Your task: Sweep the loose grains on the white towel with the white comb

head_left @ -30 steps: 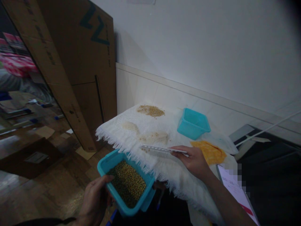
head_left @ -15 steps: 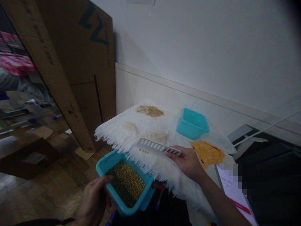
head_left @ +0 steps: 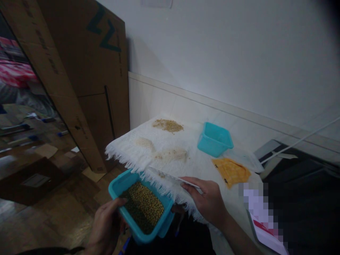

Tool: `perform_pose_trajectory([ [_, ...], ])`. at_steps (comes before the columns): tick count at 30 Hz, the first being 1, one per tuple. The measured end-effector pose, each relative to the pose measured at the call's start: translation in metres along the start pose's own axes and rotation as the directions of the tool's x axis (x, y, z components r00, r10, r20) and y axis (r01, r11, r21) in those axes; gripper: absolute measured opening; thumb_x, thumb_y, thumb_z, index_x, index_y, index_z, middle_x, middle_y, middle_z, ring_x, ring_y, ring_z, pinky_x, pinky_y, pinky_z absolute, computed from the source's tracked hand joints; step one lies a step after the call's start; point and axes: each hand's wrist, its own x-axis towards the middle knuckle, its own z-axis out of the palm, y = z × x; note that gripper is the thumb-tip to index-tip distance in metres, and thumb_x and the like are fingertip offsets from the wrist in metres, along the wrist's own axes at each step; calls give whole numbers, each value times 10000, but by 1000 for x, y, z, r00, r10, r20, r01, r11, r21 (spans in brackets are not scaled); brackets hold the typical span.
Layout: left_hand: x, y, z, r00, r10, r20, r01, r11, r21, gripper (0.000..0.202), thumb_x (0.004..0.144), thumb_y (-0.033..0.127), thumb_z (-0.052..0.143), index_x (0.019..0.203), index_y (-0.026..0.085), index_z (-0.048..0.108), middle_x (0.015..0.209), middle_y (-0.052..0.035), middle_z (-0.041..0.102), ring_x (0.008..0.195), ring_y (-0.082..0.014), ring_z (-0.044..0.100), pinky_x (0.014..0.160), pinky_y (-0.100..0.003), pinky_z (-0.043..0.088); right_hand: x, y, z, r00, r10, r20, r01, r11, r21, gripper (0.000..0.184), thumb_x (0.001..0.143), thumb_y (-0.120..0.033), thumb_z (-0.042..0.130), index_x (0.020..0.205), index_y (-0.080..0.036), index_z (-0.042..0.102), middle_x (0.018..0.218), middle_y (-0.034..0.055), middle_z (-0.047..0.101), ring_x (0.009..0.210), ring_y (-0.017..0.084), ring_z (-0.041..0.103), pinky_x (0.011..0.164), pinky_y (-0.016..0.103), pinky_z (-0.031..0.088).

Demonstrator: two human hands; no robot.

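The right hand point(head_left: 209, 198) was mostly curled, thumb and fingers pinching one end of a thin white tool point(head_left: 176, 178) seen nearly edge-on. The left hand point(head_left: 107, 216) gripped the near-left side of a turquoise tub point(head_left: 168, 209), thumb over the rim; how far its fingers reached underneath could not be told. Inside, just right of that thumb, lay yellow beans point(head_left: 150, 203), darker toward the hand. With the grip on one side only, a slackening thumb could have let the tub tilt and spill, unless something hidden bore it from below.

Left of the right hand, just beside the tool's near edge, were a few loose beans point(head_left: 161, 175). A hasty stroke might have flicked them past the tub to the floor. The fringe of the white cloth point(head_left: 127, 143) hung over the tub's far side; had it snagged on tool or rim, the pull could have shifted the cloth and mixed the pale grain patch point(head_left: 172, 154) ahead of the right hand with the bean heap point(head_left: 170, 125) farther out. Beyond that hand, to its right, lay a yellow cloth point(head_left: 232, 171), with a second tub point(head_left: 214, 150) farther off.
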Motion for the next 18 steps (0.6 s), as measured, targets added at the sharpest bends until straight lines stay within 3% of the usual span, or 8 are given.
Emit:
perform_pose_trajectory([
  [6,5,-8,-5,1000,-8,3,8,999,34,481,672,545,838,366,252,611,324,-31,516,271,-137,399,332,-286,341,-20,-17,1,1000,19,11,-19,1000,-25,295,1076,-245,654,1152,-304,933,1066,29,933,906,248,925,767,271,735],
  [8,6,-9,-6,1000,-4,2,4,999,42,482,677,541,833,364,253,606,325,-30,513,275,-135,398,333,-284,339,-19,-10,-5,992,97,-82,-103,992,-78,275,1080,-314,665,1089,-315,940,1011,26,934,861,252,922,759,280,726],
  [9,5,-8,-6,1000,-4,3,4,999,39,481,678,537,835,365,252,607,326,-31,515,279,-135,404,336,-282,342,-17,-3,-10,977,147,-157,-166,979,-118,274,1076,-358,675,1049,-304,943,969,37,931,824,258,916,742,286,719],
  [13,1,-3,-4,1000,-20,5,20,1000,22,463,643,529,857,360,249,619,321,-31,507,285,-132,407,339,-275,347,-7,37,-32,837,294,-462,-443,859,-258,455,1003,-579,691,987,-196,936,865,138,906,715,319,873,633,352,660],
  [15,-3,3,0,1000,-28,-4,28,999,28,442,592,526,865,350,251,618,318,-26,495,290,-130,403,338,-275,352,-2,57,-39,798,322,-509,-516,801,-304,563,978,-646,650,999,-159,933,849,173,893,708,348,852,639,394,629],
  [18,-9,15,6,999,-46,-23,47,997,53,415,520,526,853,324,255,606,325,-26,494,295,-126,399,337,-280,367,8,76,-41,787,376,-489,-557,773,-302,608,944,-674,615,1013,-158,930,827,177,881,747,369,841,673,412,598],
])
